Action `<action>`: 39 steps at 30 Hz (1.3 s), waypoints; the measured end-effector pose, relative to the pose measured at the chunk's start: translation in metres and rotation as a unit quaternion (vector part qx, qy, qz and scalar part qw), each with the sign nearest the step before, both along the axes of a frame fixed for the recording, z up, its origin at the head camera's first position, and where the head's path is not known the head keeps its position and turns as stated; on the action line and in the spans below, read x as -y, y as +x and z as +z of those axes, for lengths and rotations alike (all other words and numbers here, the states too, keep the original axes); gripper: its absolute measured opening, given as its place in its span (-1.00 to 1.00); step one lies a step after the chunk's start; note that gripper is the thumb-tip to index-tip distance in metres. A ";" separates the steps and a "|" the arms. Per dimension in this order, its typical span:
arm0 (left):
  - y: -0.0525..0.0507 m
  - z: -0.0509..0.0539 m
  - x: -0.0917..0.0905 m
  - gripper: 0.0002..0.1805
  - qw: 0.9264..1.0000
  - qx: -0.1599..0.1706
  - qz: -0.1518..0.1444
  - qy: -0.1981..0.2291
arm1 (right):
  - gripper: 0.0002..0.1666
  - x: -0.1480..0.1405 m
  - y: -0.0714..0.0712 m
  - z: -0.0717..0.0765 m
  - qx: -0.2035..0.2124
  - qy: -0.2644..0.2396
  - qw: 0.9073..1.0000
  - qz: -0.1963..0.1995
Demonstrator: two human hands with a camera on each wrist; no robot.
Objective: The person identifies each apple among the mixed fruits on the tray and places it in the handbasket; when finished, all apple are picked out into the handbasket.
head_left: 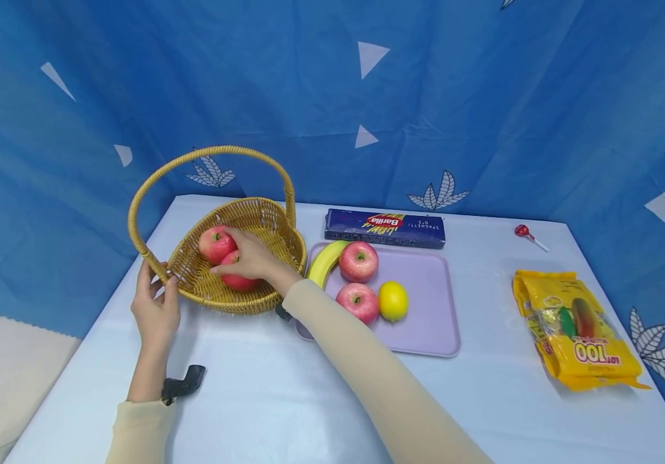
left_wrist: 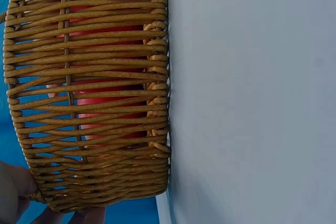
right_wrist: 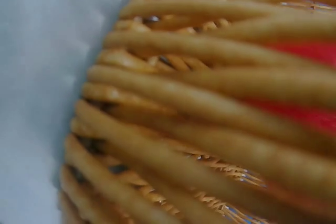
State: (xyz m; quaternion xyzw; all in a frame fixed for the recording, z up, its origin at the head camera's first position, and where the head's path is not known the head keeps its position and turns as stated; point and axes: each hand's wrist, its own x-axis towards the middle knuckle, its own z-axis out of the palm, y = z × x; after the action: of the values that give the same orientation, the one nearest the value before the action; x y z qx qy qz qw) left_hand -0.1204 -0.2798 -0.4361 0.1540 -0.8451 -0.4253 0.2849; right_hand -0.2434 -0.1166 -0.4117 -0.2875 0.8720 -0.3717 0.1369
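A wicker basket (head_left: 240, 303) with a tall arched handle stands at the left of the table, holding two red apples (head_left: 216, 244). My left hand (head_left: 157, 309) grips the basket's left rim at the foot of the handle; its fingers also show at the basket's edge in the left wrist view (left_wrist: 16, 192). Inside the basket, my right hand (head_left: 251, 256) lies over the nearer apple (head_left: 238, 278), thumb and fingers curled round it. The right wrist view shows only the basket's woven side (right_wrist: 199, 103) close up, with red behind it.
Right of the basket, a lilac tray (head_left: 425, 322) holds a banana (head_left: 325, 263), two apples (head_left: 358, 261) and a lemon (head_left: 393, 301). Behind it lies a blue spaghetti box (head_left: 385, 228). A lollipop (head_left: 522, 231) and a yellow packet (head_left: 582, 328) are at the right.
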 end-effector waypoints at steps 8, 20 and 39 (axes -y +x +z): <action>0.002 -0.002 0.000 -0.35 1.000 -0.007 -0.006 0.006 | 0.18 0.000 0.004 -0.001 0.020 0.003 1.000 0.006; 0.000 -0.003 0.001 -0.36 1.000 -0.013 -0.010 0.006 | 0.20 -0.013 0.016 0.015 0.026 -0.060 0.998 0.002; -0.001 -0.002 0.002 -0.37 1.000 0.001 0.000 0.005 | 0.15 -0.125 0.073 0.074 -0.043 -0.094 0.995 -0.006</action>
State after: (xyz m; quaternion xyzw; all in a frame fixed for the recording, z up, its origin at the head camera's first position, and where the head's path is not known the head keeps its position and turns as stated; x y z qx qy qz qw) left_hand -0.1216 -0.2817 -0.4382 0.1563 -0.8432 -0.4295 0.2830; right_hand -0.1700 0.0083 -0.3375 -0.3098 0.8400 -0.4400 0.0700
